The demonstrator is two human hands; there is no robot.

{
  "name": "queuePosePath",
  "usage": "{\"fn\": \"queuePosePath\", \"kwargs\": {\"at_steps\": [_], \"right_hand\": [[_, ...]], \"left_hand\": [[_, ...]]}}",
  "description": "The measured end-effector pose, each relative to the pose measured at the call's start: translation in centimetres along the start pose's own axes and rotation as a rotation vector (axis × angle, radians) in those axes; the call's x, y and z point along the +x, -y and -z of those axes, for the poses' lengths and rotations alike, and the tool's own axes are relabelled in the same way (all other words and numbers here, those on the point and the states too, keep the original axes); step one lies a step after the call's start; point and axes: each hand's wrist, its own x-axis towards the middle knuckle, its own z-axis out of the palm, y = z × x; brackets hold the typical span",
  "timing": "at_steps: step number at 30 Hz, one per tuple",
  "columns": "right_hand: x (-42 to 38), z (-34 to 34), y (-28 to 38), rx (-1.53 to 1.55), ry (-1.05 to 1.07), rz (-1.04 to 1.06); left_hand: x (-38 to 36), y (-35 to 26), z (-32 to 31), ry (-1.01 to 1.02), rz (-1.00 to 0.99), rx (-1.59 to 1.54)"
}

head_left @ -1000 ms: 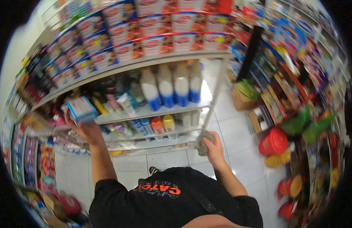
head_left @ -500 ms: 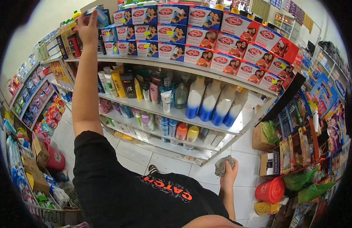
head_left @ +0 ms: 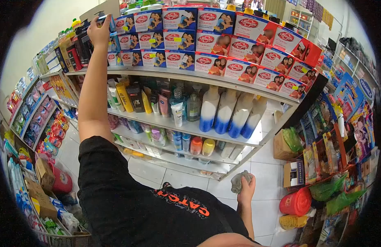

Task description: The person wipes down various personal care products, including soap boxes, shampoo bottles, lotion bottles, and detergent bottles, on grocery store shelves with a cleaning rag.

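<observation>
My left hand [head_left: 98, 31] reaches up to the left end of the top shelf, its fingers closed on a small blue box [head_left: 111, 22] beside the stacked boxes. Rows of red, white and blue soap boxes [head_left: 179, 39] stand stacked three high to its right. Dark bottles [head_left: 84, 43] are just left of the hand. Low at the right, my right hand [head_left: 246, 190] grips a crumpled grey cloth [head_left: 241, 182], away from the shelves.
Below are shelves with tubes and white-blue bottles [head_left: 209, 109]. A red bucket [head_left: 295, 201] and a cardboard box [head_left: 286, 145] stand at the right. Packets fill racks [head_left: 32, 111] at the left, near a pink bin [head_left: 61, 179].
My left hand has moved slightly right and down, bringing the small blue box against the left end of the stack. My right hand still holds the cloth.
</observation>
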Motion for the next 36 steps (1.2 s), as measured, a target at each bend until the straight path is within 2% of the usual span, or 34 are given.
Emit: {"fn": "queuePosePath", "kwargs": {"at_steps": [4,8,11,19,25,28,31,32,35,36], "right_hand": [[0.0,-0.2,-0.1,-0.018,0.007,-0.019],[0.4,-0.2,-0.7,-0.018,0.032,-0.033],[0.5,-0.5,-0.5,-0.033,0.045,-0.044],[0.6,-0.6,-0.9,-0.094,0.053,-0.033],[0.8,-0.7,-1.2,-0.09,0.062,-0.039],[0.8,-0.9,-0.9,-0.072,0.05,-0.058],[0.7,-1.3,-0.6,-0.065,0.034,-0.069],[0.6,-1.4,-0.6,-0.062,0.034,-0.072],[0.8,-1.1,-1.2,-0.082,0.049,-0.07],[0.9,-0.9,-1.4,-0.093,0.055,-0.067]], "left_hand": [[-0.8,-0.1,-0.7,-0.018,0.022,0.034],[-1.7,0.0,-1.1,0.023,0.131,0.088],[-2.8,-0.6,-1.4,-0.04,0.096,0.111],[-3.7,-1.2,-1.1,0.022,0.118,0.13],[-3.7,-0.5,-0.3,0.025,0.053,0.162],[-1.9,3.5,-0.4,-0.158,-0.088,0.085],[-2.2,3.1,1.8,-0.147,0.14,0.011],[-2.1,3.7,2.3,-0.138,0.169,0.07],[-1.1,8.0,2.8,0.179,0.298,-0.116],[-1.3,8.3,2.9,0.118,0.215,-0.123]]}}
